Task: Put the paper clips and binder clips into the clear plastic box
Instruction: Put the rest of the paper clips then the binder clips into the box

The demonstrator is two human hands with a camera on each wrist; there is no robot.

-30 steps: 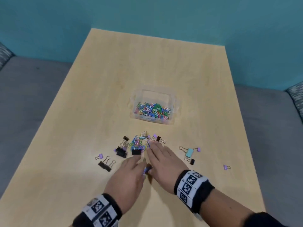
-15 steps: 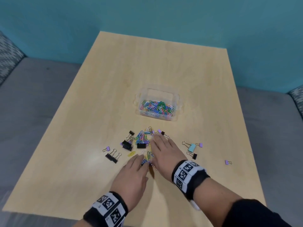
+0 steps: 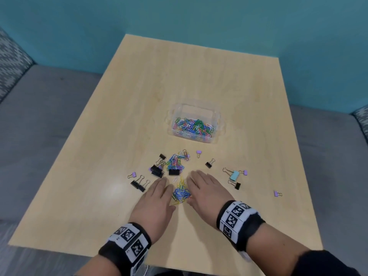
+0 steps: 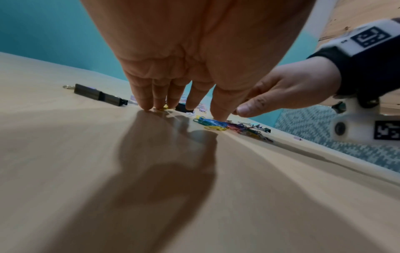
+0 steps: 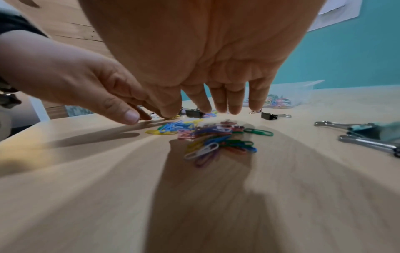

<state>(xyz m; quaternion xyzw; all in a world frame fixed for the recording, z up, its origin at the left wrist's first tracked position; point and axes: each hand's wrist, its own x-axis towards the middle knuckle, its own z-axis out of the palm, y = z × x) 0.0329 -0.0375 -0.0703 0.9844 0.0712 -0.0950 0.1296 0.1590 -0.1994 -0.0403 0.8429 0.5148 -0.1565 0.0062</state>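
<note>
My left hand [image 3: 154,200] & right hand [image 3: 208,189], both flat, fingers straight, flank a small paper-clip pile [image 3: 181,193]; clear plastic box [image 3: 196,108] sits beyond. Risk: clips slip out betw. palms when scooping, scatter.

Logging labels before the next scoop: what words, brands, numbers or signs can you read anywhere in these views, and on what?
No readable words, brands or numbers in any view.
Left wristband: black-and-white square marker patterns only; tiny marks beside them too small to read.
Right wristband: the same kind of markers, no legible text.
Clear plastic box: no label visible.
</note>
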